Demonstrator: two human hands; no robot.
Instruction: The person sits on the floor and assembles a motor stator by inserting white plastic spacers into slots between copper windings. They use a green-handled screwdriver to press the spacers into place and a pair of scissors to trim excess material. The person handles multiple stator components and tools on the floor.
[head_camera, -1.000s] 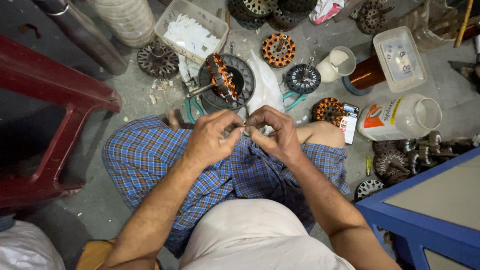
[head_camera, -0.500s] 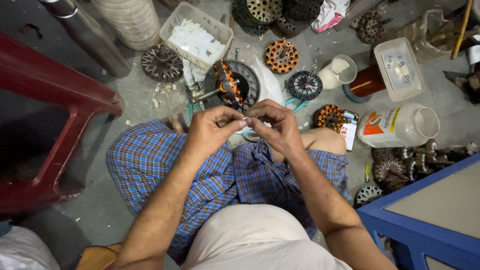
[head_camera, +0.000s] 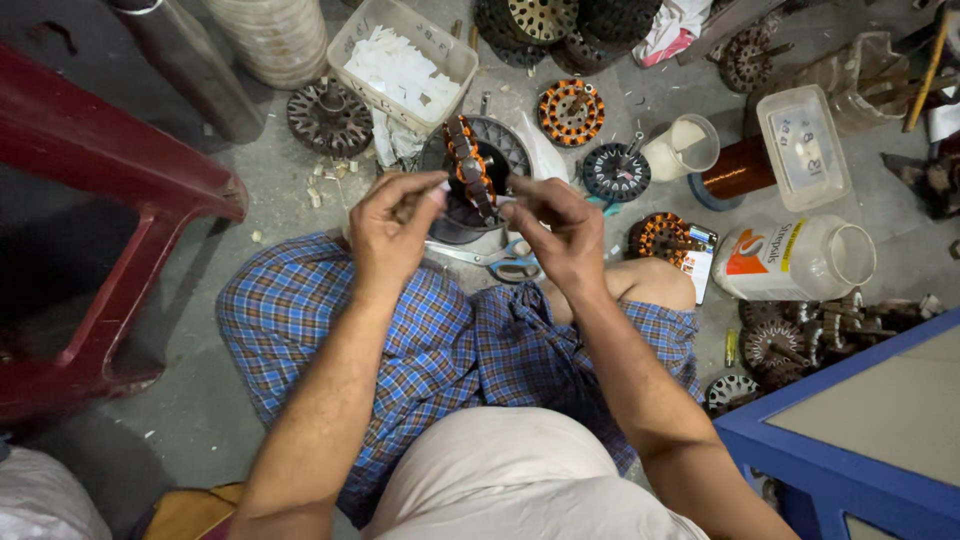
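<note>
Both hands have drawn apart now, left hand (head_camera: 392, 228) and right hand (head_camera: 556, 232) each with fingertips pinched, seemingly on fine wire I can't make out, raised just near the copper-wound coil (head_camera: 470, 165) standing above the scissors (head_camera: 497, 261).

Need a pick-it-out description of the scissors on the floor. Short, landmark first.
Start from the checked blue cloth over the person's lap and look just past its far edge, between the left hand and right hand. The scissors lie flat on the floor there, under the upright copper-wound stator. Unlike the round metal parts nearby, they are long, with pale blades and blue loop handles.
</note>
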